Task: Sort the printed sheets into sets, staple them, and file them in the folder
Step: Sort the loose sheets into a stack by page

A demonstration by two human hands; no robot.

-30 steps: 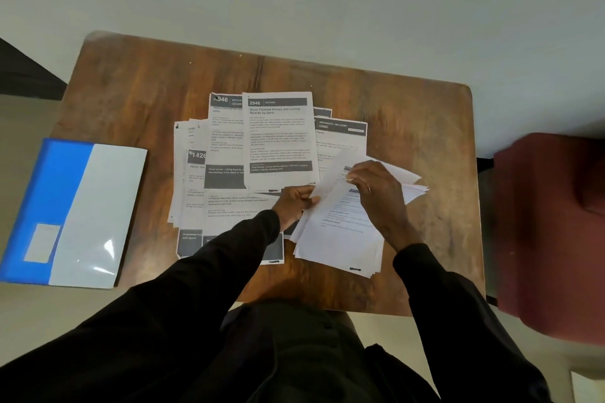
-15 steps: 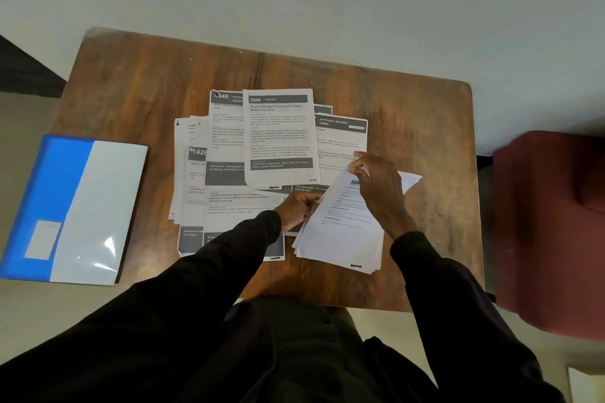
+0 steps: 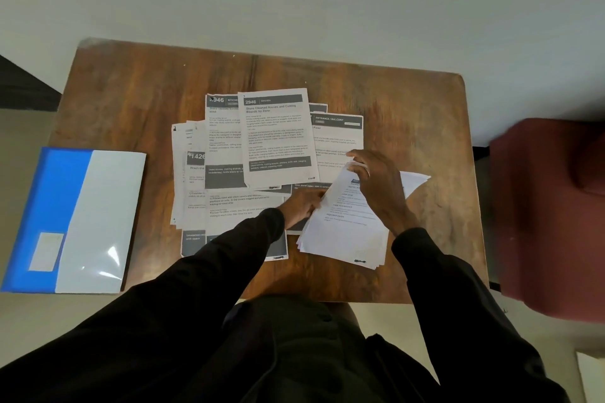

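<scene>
Fingers [image 3: 360,156] of my right hand [image 3: 379,188] are closed together on the far corner of the top sheet [image 3: 347,206]. Thumb and fingertips pinch it, so that this corner stands up a little from the stack [image 3: 340,245] below. The stack lies tilted on the near right part of the counter [image 3: 131,101], and its far sheets fan out to the right behind my wrist. My left hand [image 3: 299,208] lies just beside the left edge of the stack, with its fingers [image 3: 312,203] pointing to the paper and touching it. The picture is blurred there, so I cannot tell if they grip the edge or only rest against it. More printed sheets [image 3: 242,213] are spread in the middle of the counter, overlapping each other. A 2946 sheet [image 3: 276,137] lies on top, a second 2946 sheet [image 3: 222,141] is partly under its left side, an ENTRANCE / BALCONY sheet [image 3: 339,132] is under its right side, and a 1426 sheet [image 3: 193,173] is further left. The folder [image 3: 75,219], blue and white, lies flat at the left edge of the counter, apart from the sheets, and part of it hangs over the edge. My sleeves [image 3: 229,258] are black. A dark red armchair [image 3: 550,216] stands to the right of the counter.
</scene>
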